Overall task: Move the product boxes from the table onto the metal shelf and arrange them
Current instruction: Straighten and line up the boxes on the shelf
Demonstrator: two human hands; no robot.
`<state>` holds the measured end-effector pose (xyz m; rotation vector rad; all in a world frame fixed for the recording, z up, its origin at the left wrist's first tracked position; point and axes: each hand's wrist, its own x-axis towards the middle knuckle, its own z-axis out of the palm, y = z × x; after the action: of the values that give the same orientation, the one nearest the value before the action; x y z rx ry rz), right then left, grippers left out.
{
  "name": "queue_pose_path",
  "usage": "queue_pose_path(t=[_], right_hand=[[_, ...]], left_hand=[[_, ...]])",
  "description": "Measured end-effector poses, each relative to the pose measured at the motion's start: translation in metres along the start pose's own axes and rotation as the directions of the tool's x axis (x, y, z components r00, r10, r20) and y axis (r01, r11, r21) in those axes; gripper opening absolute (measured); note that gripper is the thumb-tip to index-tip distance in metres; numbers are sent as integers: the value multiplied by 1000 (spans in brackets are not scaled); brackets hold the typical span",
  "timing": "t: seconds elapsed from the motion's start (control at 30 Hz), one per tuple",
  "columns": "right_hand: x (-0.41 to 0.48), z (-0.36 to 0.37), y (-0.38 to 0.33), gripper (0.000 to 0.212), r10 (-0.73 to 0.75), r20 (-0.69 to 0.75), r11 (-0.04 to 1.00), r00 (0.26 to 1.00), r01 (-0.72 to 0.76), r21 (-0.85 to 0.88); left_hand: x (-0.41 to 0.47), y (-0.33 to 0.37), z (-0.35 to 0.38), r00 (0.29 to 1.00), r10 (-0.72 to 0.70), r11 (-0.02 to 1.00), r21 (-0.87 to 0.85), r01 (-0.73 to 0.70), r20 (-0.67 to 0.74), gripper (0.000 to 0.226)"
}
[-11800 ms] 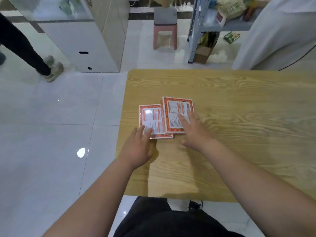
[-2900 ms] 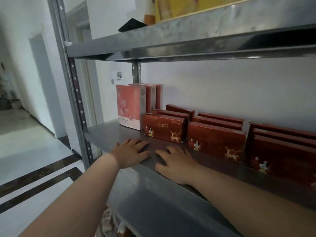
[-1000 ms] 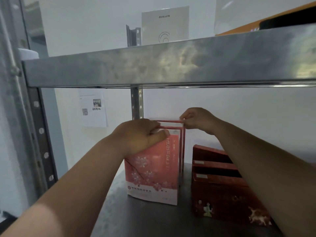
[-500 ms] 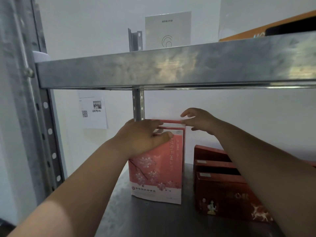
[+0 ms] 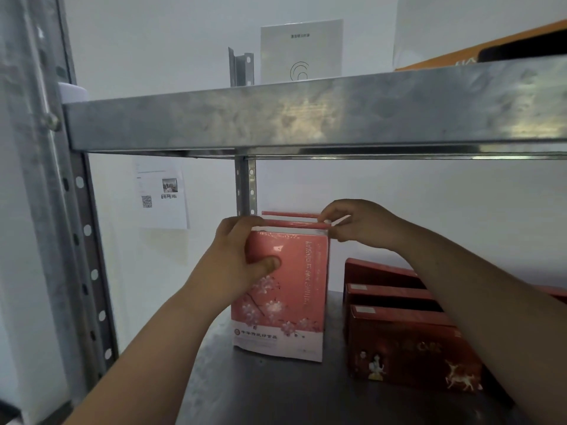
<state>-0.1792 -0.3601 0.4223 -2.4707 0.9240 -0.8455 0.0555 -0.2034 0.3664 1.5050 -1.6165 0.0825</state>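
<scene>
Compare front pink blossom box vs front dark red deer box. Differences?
Colour: pink box is light pink with blossoms; dark red box is deep red with a deer.
Pose: pink box stands tall; dark red box sits low and wide.
Contact: left hand grips the pink box, right hand pinches its top corner; dark red box is untouched.
Both rest on the metal shelf.

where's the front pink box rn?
Head view, centre: the front pink box stands upright on the shelf, left of the dark red boxes, ahead of more pink boxes by the rear post. The left hand grips its top-left corner.
</scene>
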Motion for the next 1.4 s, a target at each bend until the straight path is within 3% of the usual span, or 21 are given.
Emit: queue_pose_path(t=[0.33,0.63,1.4], right_hand=[[-1,1,-4,24,14,-32,1000,999,-14,0],[1,2,-1,16,64,-24,978,998,-58,202],[-5,3,-1,18,58,-76,982,995,-43,182]], left_hand=[[-2,-4,1,1000,25,999,-32,-25,-8,59],[-3,-7,3,999,52,998,-27,-52,-8,59],[-5,-10,8,995,94,995,-18,-95,-34,60]])
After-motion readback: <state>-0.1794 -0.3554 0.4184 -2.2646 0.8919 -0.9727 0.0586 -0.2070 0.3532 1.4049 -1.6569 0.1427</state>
